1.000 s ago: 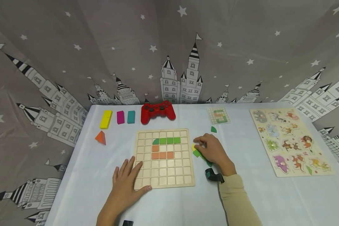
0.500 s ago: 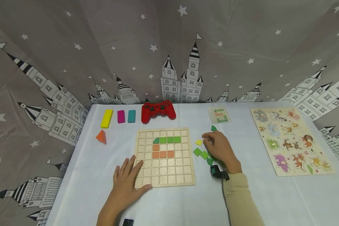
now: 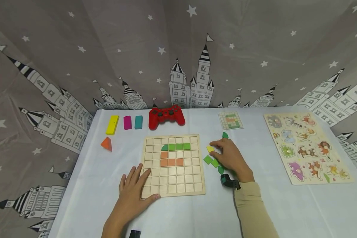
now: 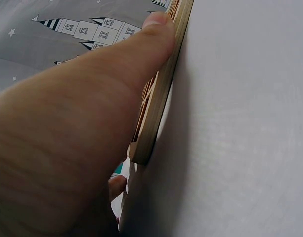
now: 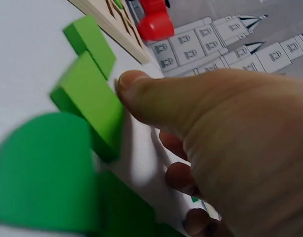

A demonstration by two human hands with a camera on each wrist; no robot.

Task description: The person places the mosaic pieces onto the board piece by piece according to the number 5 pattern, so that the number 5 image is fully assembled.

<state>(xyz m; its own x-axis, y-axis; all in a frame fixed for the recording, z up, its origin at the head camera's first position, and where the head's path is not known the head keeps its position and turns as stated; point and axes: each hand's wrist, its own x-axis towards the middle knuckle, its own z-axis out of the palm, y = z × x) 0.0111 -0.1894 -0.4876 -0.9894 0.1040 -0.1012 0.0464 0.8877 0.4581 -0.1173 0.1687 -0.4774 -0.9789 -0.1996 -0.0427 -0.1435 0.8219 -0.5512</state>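
A wooden grid board (image 3: 176,180) lies flat on the table, with green (image 3: 179,147) and orange tiles (image 3: 168,162) set in its upper cells. My left hand (image 3: 132,191) rests with spread fingers on its lower left corner; the left wrist view shows the thumb (image 4: 153,37) along the board's edge. Right of the board, my right hand (image 3: 230,157) has thumb and forefinger at opposite edges of a small yellow tile (image 3: 210,149), pinching it. Just below lie green square tiles (image 3: 208,159) and a dark green rounded tile (image 3: 220,170). In the right wrist view, the thumb hides the yellow tile.
Another dark green tile (image 3: 225,135) and a pattern card (image 3: 230,121) lie beyond my right hand. A red game controller (image 3: 166,117) sits behind the board. Yellow (image 3: 112,125), magenta (image 3: 127,122), teal (image 3: 138,122) and orange blocks (image 3: 106,144) stand left; an animal puzzle (image 3: 307,148) lies right.
My right hand first drew back to the right, uncovering the green tiles, then came back slightly left onto the yellow tile, which has turned a little. My left hand stays on the board.
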